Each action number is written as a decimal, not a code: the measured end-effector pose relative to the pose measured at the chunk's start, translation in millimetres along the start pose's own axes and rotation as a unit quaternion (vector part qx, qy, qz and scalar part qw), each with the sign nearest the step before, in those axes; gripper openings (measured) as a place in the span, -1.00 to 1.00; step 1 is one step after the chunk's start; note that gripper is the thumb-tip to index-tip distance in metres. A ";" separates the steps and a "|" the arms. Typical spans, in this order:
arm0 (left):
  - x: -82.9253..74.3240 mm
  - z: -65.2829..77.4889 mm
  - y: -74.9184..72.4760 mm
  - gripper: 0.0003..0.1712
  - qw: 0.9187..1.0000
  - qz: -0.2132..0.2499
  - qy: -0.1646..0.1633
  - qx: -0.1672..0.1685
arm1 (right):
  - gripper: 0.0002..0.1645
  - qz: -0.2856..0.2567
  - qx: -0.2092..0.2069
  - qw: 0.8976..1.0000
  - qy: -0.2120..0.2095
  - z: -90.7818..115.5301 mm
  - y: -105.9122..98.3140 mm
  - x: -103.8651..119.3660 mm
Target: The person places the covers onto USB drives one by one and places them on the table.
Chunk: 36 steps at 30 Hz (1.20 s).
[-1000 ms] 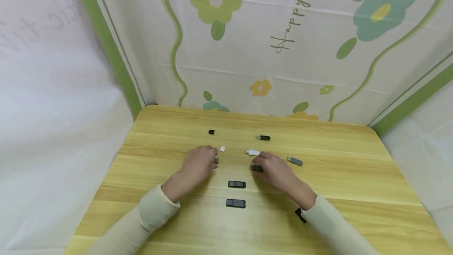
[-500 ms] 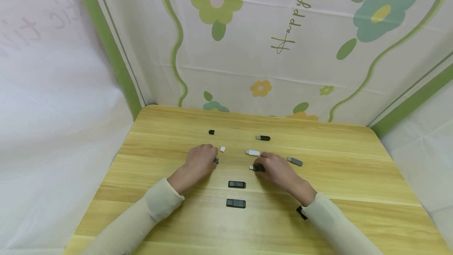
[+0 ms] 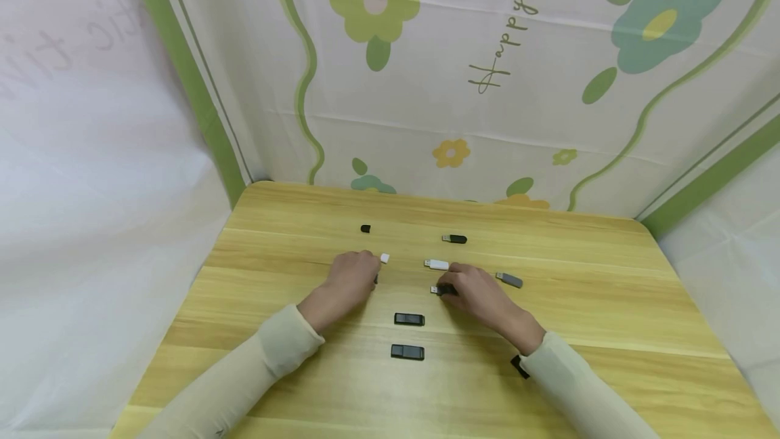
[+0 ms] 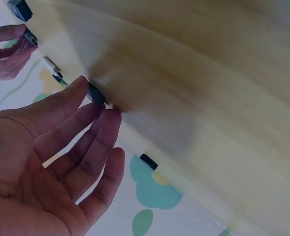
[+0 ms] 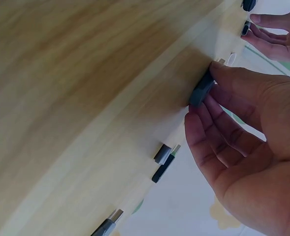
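Left of the table's middle, my left hand (image 3: 350, 280) pinches a small dark cap (image 4: 95, 94) between thumb and fingertips, close over the wood. In the head view only a sliver of that cap shows. My right hand (image 3: 478, 293) grips a dark USB stick (image 5: 201, 88) by its body. Its metal plug points left toward the left hand, with a gap between stick and cap. Just beyond the left fingers lies a white cap (image 3: 385, 259). A white USB stick (image 3: 436, 265) lies right beside the right fingertips, plug to the left.
Farther back are a black cap (image 3: 365, 229) and an uncapped black USB stick (image 3: 454, 239). A grey USB stick (image 3: 509, 280) lies to the right. Nearer are two capped dark sticks, one farther (image 3: 409, 319), one closer (image 3: 407, 352). A black piece (image 3: 520, 366) shows beside the right sleeve.
My left hand has shifted slightly right, and the cap in it is now more covered by the fingers. The right hand stays nearly still on the dark USB stick.
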<state>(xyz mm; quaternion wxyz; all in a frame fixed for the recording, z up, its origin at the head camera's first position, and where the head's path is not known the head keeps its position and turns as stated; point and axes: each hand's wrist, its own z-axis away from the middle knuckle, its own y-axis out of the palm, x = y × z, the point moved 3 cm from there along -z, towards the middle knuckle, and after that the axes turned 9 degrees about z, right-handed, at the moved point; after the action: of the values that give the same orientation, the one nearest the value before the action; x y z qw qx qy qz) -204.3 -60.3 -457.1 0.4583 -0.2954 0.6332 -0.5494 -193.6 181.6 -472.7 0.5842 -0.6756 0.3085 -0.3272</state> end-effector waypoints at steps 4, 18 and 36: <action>-1.4 0.4 0.6 -0.91 1.000 0.003 0.012 -0.010 | -0.75 -0.005 -0.001 1.000 0.001 -0.5 0.1 0.0; -3.9 1.4 -3.5 -0.77 0.999 0.009 0.022 -0.037 | -0.77 -0.017 0.002 1.000 0.002 -2.3 -0.8 0.0; -4.0 2.2 -3.0 -0.65 0.998 0.046 0.019 -0.047 | -0.78 -0.024 0.009 1.000 -0.009 0.5 -0.6 0.3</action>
<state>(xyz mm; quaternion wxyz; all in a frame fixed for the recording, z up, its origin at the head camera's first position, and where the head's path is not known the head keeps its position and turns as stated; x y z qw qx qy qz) -201.0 -58.4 -453.2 0.4569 -0.2765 0.6798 -0.5026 -193.0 181.7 -472.1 0.5852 -0.6801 0.2841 -0.3382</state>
